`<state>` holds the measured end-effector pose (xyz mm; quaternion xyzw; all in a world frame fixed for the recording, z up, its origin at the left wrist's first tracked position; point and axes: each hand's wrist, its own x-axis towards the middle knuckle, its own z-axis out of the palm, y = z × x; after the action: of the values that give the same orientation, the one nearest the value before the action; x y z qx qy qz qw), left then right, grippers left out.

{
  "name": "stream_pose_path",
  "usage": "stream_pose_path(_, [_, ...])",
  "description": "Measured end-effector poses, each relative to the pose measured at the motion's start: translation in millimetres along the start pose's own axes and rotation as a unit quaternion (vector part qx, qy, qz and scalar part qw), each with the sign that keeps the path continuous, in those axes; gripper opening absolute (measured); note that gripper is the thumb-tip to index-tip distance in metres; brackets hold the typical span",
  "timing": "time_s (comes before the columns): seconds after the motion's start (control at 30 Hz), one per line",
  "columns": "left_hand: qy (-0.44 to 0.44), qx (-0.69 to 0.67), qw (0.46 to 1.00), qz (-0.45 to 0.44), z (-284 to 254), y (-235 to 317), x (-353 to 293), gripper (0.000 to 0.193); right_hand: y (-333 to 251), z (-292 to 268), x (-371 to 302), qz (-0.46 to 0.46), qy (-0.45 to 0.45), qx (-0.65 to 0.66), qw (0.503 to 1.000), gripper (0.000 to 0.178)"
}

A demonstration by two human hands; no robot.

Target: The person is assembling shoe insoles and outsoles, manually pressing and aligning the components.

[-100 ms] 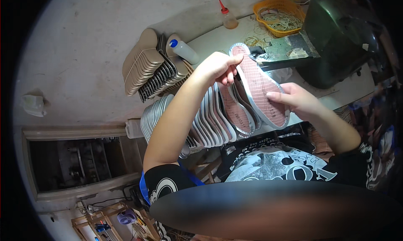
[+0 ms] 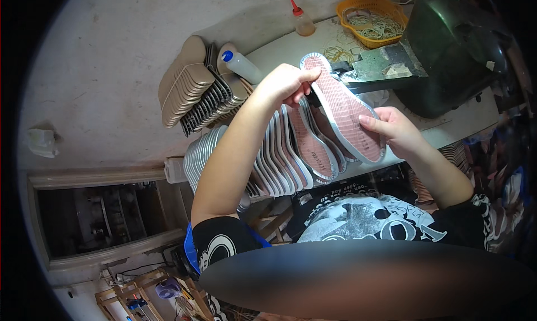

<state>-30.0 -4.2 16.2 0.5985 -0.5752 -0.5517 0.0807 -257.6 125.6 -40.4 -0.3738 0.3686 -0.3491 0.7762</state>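
A pink shoe insole with a pale edge is held up between my two hands, tilted, its flat pink face toward me. My left hand grips its upper end, thumb across the pink face and fingers curled behind. At the lower end, my right hand pinches the edge with the thumb on top; the other fingers are partly hidden behind it. Just below my left hand, a row of similar pink insoles stands on edge on the table, overlapping, and runs left behind my left forearm.
Bundled tan insoles lie at the back left beside a white bottle with a blue cap. Behind are a red-tipped bottle and a yellow basket of rubber bands. A dark green machine stands at the right, its metal plate near the held insole.
The held insole and both hands have shifted slightly up and left in the picture. My grip looks the same.
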Motion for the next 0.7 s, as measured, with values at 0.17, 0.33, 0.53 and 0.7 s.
stream_pose_path(0.17, [0.100, -0.039, 0.993, 0.046, -4.0, -8.0, 20.6, 0.044, -4.1, 12.3, 31.5, -0.053, 0.018, 0.088, 0.995, 0.031])
stream_pose_path(0.33, [0.099, -0.127, 0.978, 0.131, 2.6, -40.6, 11.4, 0.034, 10.4, 36.1, 37.7, -0.058, -0.016, 0.057, 0.997, 0.031])
stream_pose_path(0.53, [0.008, -0.511, 0.843, 0.164, 68.7, -71.0, -79.0, 0.024, 20.1, 58.4, 1.4, -0.074, -0.041, -0.085, 0.993, 0.022])
stream_pose_path(0.7, [0.154, -0.333, 0.902, 0.227, 92.2, -84.4, -97.5, 0.037, -0.6, 70.0, 0.0, -0.295, 0.149, -0.391, 0.859, 0.025])
